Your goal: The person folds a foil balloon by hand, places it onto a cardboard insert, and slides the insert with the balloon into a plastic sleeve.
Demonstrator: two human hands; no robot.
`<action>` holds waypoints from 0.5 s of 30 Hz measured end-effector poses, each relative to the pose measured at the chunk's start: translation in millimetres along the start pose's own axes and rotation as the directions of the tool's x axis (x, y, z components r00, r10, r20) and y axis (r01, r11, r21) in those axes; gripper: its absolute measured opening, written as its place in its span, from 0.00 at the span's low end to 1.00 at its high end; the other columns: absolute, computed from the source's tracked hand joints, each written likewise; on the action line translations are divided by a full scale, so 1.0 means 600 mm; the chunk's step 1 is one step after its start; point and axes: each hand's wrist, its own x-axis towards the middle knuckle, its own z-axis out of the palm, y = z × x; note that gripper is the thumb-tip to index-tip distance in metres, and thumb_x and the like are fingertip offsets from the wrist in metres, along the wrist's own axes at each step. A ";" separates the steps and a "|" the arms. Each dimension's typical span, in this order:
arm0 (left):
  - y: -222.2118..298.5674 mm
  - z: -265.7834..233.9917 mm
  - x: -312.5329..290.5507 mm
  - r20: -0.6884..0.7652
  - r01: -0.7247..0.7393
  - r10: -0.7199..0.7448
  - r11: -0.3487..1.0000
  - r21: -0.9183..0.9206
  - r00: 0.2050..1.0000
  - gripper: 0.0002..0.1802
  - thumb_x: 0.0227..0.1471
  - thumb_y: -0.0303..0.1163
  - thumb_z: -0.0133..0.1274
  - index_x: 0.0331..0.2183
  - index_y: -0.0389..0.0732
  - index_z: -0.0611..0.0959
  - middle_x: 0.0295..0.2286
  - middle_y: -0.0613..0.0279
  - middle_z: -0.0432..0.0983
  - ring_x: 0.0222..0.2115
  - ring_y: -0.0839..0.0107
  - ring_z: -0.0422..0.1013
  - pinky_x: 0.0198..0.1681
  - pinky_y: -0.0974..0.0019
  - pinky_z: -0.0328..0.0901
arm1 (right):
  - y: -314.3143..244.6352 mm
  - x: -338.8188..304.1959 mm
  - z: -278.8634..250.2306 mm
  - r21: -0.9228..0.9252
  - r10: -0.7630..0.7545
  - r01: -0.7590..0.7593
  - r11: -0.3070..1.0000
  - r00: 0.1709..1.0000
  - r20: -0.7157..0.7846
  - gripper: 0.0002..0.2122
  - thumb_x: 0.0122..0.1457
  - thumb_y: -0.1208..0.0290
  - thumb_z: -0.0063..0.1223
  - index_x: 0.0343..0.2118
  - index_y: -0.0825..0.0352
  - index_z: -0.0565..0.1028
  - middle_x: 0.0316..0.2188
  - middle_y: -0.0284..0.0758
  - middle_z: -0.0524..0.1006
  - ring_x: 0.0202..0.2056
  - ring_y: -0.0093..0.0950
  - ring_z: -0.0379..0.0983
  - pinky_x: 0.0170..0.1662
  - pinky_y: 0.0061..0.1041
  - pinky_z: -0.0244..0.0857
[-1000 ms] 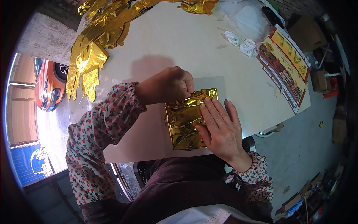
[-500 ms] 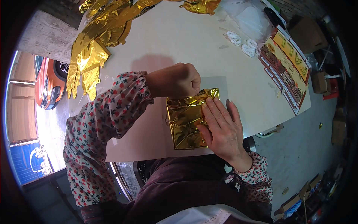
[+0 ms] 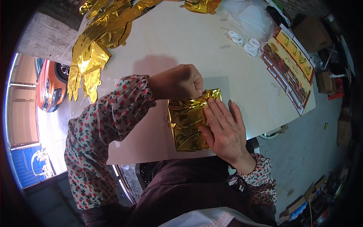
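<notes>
Right hand [image 3: 226, 134], bare: released, palm down, fingers straight and close together, thumb spread, laid flat across the right side of a folded gold foil piece [image 3: 185, 126]. Left hand [image 3: 183, 81], bare: fingers curled under, knuckles up, at the foil's far edge; fingertips hidden, so from where I stand I cannot tell whether they pinch it or merely rest. Risks, as judged: folds springing open, should the right palm lift; foil skidding askew, should the two hands push unevenly; thin film tearing or creasing, should the left knuckles dig in. Pose: left elbow out wide in a floral sleeve [image 3: 123, 108], forearm reaching across above the foil's upper left; right forearm short in view, rising from the lower right. Foil's location: near edge of a pale table [image 3: 177, 36], between the hands and partly under the right one. Outward: more gold foil [image 3: 90, 58], upper left; two white cord bundles [image 3: 236, 38], upper right; a printed card [image 3: 289, 70], farther right.
</notes>
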 end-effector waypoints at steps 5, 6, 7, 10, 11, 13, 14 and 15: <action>-0.003 0.010 -0.006 -0.066 -0.034 0.034 0.999 -0.007 0.997 0.08 0.43 0.27 0.58 0.26 0.31 0.82 0.19 0.54 0.77 0.21 0.71 0.73 0.27 0.67 0.68 | 0.000 -0.001 0.000 -0.003 0.001 -0.001 1.000 1.000 -0.002 0.22 0.54 0.65 0.61 0.50 0.70 0.74 0.55 0.41 0.72 0.59 0.36 0.66 0.64 0.44 0.50; -0.003 0.010 -0.007 -0.060 -0.061 0.060 0.998 -0.006 0.996 0.07 0.44 0.27 0.58 0.26 0.31 0.82 0.18 0.55 0.76 0.21 0.72 0.72 0.27 0.67 0.67 | 0.000 -0.001 0.000 -0.003 0.000 0.000 1.000 1.000 -0.002 0.22 0.54 0.65 0.61 0.50 0.70 0.74 0.55 0.41 0.72 0.59 0.36 0.66 0.64 0.44 0.50; -0.004 0.010 -0.008 -0.055 -0.087 0.087 0.996 -0.006 0.995 0.07 0.45 0.26 0.57 0.25 0.31 0.81 0.17 0.56 0.75 0.21 0.72 0.71 0.26 0.68 0.66 | 0.000 -0.001 0.000 -0.001 0.000 0.000 1.000 1.000 -0.004 0.22 0.54 0.65 0.61 0.50 0.71 0.74 0.55 0.42 0.72 0.59 0.36 0.66 0.64 0.45 0.50; -0.019 0.010 -0.014 -0.090 -0.184 0.182 0.983 -0.010 0.979 0.08 0.47 0.28 0.58 0.25 0.32 0.81 0.17 0.55 0.74 0.20 0.72 0.71 0.25 0.67 0.65 | -0.002 0.001 0.000 0.006 -0.004 0.004 1.000 1.000 -0.006 0.22 0.54 0.65 0.61 0.50 0.71 0.74 0.55 0.42 0.73 0.59 0.36 0.66 0.63 0.45 0.50; -0.019 0.011 -0.015 -0.089 -0.186 0.185 0.982 -0.011 0.979 0.08 0.47 0.28 0.58 0.25 0.32 0.81 0.17 0.55 0.74 0.20 0.72 0.71 0.25 0.67 0.65 | -0.001 0.000 -0.001 0.005 -0.002 0.002 1.000 1.000 -0.005 0.22 0.54 0.65 0.61 0.50 0.71 0.74 0.54 0.42 0.73 0.59 0.36 0.66 0.63 0.45 0.50; -0.020 0.012 -0.018 -0.062 -0.056 0.045 0.980 -0.191 0.997 0.12 0.47 0.32 0.61 0.24 0.32 0.81 0.18 0.55 0.74 0.20 0.71 0.71 0.25 0.67 0.65 | -0.001 0.000 -0.001 0.001 0.000 0.000 1.000 1.000 -0.005 0.22 0.54 0.65 0.61 0.50 0.71 0.74 0.54 0.42 0.73 0.59 0.36 0.66 0.63 0.45 0.50; -0.020 0.010 -0.023 -0.062 -0.054 0.043 0.980 -0.191 0.997 0.12 0.47 0.32 0.61 0.24 0.32 0.81 0.18 0.55 0.74 0.20 0.71 0.71 0.25 0.67 0.65 | -0.001 0.000 -0.001 0.002 -0.002 0.002 1.000 1.000 -0.006 0.22 0.54 0.65 0.61 0.50 0.71 0.75 0.54 0.42 0.73 0.59 0.36 0.66 0.63 0.45 0.50; -0.018 0.005 -0.030 -0.039 -0.098 0.095 0.993 -0.073 0.995 0.12 0.49 0.33 0.61 0.26 0.32 0.81 0.20 0.56 0.75 0.22 0.70 0.71 0.28 0.66 0.66 | -0.001 0.000 0.000 0.004 -0.002 0.002 1.000 1.000 -0.006 0.22 0.54 0.65 0.61 0.50 0.71 0.75 0.54 0.42 0.73 0.59 0.36 0.66 0.63 0.45 0.50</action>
